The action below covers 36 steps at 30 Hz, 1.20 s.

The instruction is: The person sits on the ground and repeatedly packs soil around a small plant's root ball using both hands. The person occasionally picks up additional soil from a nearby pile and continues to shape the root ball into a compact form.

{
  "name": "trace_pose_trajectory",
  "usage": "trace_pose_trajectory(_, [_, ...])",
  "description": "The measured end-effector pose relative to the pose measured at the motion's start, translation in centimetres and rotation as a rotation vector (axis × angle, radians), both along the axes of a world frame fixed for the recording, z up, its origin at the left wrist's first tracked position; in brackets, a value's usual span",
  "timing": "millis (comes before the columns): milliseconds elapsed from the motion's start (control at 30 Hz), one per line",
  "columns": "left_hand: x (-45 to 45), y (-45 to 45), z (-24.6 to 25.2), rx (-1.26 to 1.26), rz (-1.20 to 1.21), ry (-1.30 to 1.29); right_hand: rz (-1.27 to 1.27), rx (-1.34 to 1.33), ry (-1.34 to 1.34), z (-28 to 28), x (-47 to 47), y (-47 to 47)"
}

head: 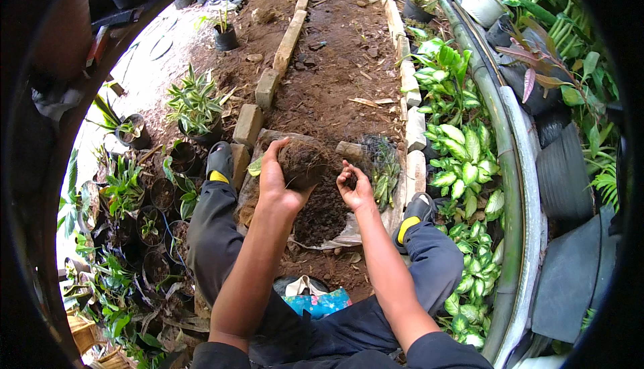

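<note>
My left hand (279,180) holds a dark root ball of soil (302,162) with fine roots, gripped from its left side and from below. A pale green leaf (255,166) shows just left of that hand. To the right, my right hand (355,186) is cupped with its fingers curled round a little dark soil, apart from the root ball. Below and between the hands, a heap of loose dark soil (319,218) lies on a worn sheet (347,235). Cut leafy stems (385,180) lie on the sheet's right side, near a short block (350,151).
Bricks (266,88) edge the soil path (347,67) on the left, and pale blocks (416,127) edge it on the right. Potted plants (198,107) crowd the left. Variegated plants (468,152) and a green bamboo pole (510,208) run along the right. A flowered cloth (319,305) lies between my legs.
</note>
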<state>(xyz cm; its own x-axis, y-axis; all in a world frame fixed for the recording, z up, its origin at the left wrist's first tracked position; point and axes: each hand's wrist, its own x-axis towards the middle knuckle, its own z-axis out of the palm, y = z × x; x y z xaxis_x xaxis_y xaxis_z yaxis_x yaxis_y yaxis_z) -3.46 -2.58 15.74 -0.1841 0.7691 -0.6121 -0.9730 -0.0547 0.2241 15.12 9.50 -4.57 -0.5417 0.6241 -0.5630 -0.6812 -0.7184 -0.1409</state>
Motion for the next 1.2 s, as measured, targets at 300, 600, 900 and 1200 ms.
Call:
trace_pose_trajectory(300, [2.3,0.1,-0.7,0.165,-0.218,-0.105,0.053,0.128,-0.13,15.7,-1.2,-1.4])
trace_pose_trajectory(600, [4.0,1.0,-0.8,0.25,-0.291,-0.204,0.071,0.124,-0.11,15.5,-0.3,-3.3])
trace_pose_trajectory(900, [3.1,0.9,-1.2,0.129,-0.262,-0.056,-0.002,0.061,0.032,14.3,1.4,-3.8])
trace_pose_trajectory(1200, [2.0,-0.1,-0.8,0.195,-0.212,-0.075,-0.016,0.061,0.1,15.6,1.3,-4.2])
